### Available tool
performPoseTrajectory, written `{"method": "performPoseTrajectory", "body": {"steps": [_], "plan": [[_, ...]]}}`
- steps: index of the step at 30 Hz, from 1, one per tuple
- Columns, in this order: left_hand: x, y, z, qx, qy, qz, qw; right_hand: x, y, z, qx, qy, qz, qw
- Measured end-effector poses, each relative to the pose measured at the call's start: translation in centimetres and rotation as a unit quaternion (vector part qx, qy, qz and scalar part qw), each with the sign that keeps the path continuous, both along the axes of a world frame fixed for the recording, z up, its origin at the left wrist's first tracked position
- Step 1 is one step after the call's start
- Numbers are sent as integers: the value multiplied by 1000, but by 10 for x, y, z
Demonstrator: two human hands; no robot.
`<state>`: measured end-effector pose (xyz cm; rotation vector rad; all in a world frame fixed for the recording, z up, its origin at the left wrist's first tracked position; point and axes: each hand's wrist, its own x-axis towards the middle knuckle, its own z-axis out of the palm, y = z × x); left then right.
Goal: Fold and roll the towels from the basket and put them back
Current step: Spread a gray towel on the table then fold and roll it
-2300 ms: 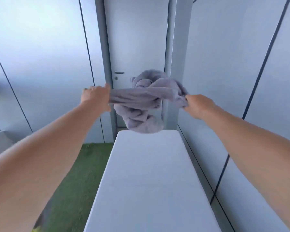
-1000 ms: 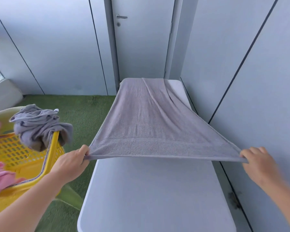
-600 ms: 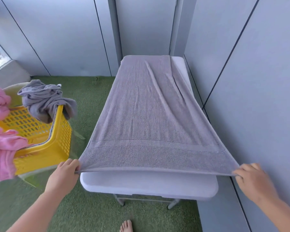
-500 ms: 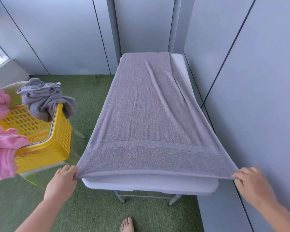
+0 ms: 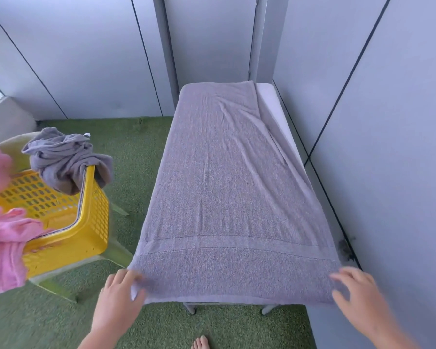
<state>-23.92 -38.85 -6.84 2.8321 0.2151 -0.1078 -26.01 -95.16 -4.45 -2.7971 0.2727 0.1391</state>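
A large grey towel (image 5: 227,187) lies spread flat along the white table (image 5: 275,102), its near edge hanging over the table's front end. My left hand (image 5: 118,295) pinches the towel's near left corner between thumb and fingers. My right hand (image 5: 355,295) is blurred at the near right corner, fingers spread on top of the cloth. A yellow basket (image 5: 91,217) stands to the left on a pale chair. A crumpled grey towel (image 5: 63,159) hangs over its rim, and pink towels (image 5: 3,243) spill out at the left edge.
Grey wall panels (image 5: 388,172) run close along the table's right side, and a door (image 5: 212,34) is behind its far end. Green artificial grass (image 5: 136,152) covers the floor between basket and table. My bare toes (image 5: 200,342) show at the bottom.
The bunched towel was shaken out and laid along the table. Since half a second ago its near edge has dropped onto the table's front end, and my right fingers have spread apart.
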Motion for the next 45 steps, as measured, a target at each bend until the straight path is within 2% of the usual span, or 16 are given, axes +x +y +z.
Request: {"method": "performPoseTrajectory", "body": {"steps": [2, 5, 7, 11, 14, 18, 21, 24, 28, 32, 37, 41, 45], "plan": [[26, -38, 11, 0, -16, -50, 999, 31, 52, 12, -5, 21, 51, 998], [64, -100, 16, -6, 24, -152, 988, 73, 135, 12, 3, 94, 137, 986], [81, -125, 11, 6, 45, -211, 977, 91, 180, 8, -11, 112, 186, 976], [91, -121, -8, 45, 51, -264, 962, 98, 205, -6, -48, 106, 231, 966], [88, -71, -18, 72, 39, -241, 967, 86, 161, -16, -61, 85, 163, 981], [85, 16, -14, 103, 46, -110, 988, 66, 71, -16, -118, 83, 25, 989], [108, 27, -5, 101, 55, -50, 992, 84, 43, -6, -118, 89, -24, 989], [152, -33, 5, 85, 33, -84, 992, 139, 58, -3, -94, 67, 2, 993], [205, -152, 13, 44, 17, -174, 984, 222, 117, 0, -25, 54, 107, 992], [236, -213, 5, 51, 40, -226, 972, 265, 151, -8, -33, 53, 207, 976], [256, -159, -16, 88, 54, -204, 973, 282, 100, -24, -35, 53, 191, 979], [272, -86, -13, 97, 37, -149, 983, 295, 41, -22, 2, 34, 89, 995], [311, -73, -1, 93, 25, -115, 989, 329, 13, -23, -41, 42, 54, 997]]}}
